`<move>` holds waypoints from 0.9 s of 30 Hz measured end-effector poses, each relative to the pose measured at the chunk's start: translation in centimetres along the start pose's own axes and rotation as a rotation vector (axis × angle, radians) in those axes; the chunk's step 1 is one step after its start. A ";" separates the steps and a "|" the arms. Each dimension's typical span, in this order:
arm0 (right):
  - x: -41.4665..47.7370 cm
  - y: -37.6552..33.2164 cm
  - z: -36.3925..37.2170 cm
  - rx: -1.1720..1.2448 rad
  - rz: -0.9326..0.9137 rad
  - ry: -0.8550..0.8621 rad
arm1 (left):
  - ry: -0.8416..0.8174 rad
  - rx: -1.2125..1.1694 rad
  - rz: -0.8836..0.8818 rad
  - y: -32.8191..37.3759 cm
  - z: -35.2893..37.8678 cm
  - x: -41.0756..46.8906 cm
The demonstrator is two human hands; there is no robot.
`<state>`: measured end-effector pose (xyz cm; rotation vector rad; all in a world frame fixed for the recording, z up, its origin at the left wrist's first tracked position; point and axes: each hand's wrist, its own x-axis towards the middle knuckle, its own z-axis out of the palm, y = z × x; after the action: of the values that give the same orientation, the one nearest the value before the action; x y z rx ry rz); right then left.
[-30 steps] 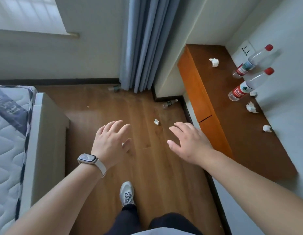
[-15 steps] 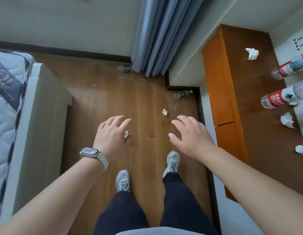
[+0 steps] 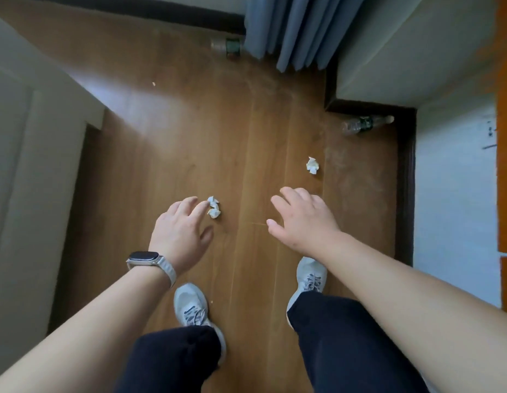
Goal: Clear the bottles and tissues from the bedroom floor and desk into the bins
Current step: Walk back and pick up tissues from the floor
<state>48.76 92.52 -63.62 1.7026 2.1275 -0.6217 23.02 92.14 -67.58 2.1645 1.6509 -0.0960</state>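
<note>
Both hands, left (image 3: pixel 181 234) and right (image 3: pixel 302 219), reach down, fingers relaxed, empty

Wooden floor (image 3: pixel 189 131), blue curtain (image 3: pixel 297 26), orange desk (image 3: pixel 506 137)
</note>
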 end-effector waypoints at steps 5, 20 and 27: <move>9.3 5.9 8.9 -0.190 -0.114 0.031 | -0.121 0.051 -0.092 -2.1 13.2 6.9; 23.5 17.1 18.4 -0.196 -0.209 0.032 | -0.255 0.038 -0.271 -9.0 34.7 14.6; 24.6 20.3 20.9 -0.230 -0.191 0.012 | -0.155 -0.090 -0.234 -5.7 35.6 16.8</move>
<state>63.02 105.28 -96.58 1.3974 2.2882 -0.3986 29.49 95.67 -106.68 1.8425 1.7752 -0.2453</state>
